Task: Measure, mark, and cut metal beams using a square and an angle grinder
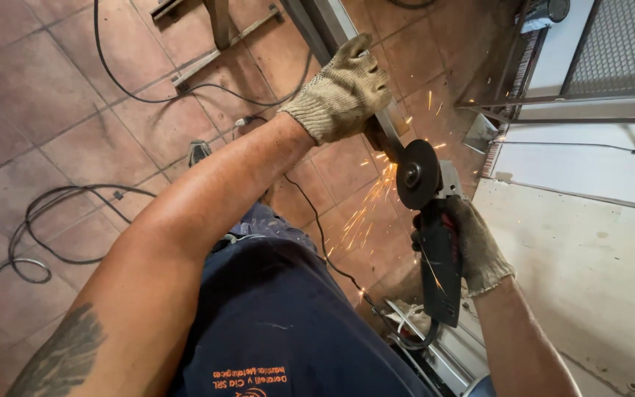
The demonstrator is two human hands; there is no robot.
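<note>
Head view: gloved left hand clamps the steel bar; right hand grips the angle grinder, disc sparking against it, above terracotta floor tiles.

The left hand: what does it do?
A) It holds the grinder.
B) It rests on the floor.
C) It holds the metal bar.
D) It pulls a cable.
C: the gloved left hand grips the metal bar, while the right hand holds the grinder.
</note>
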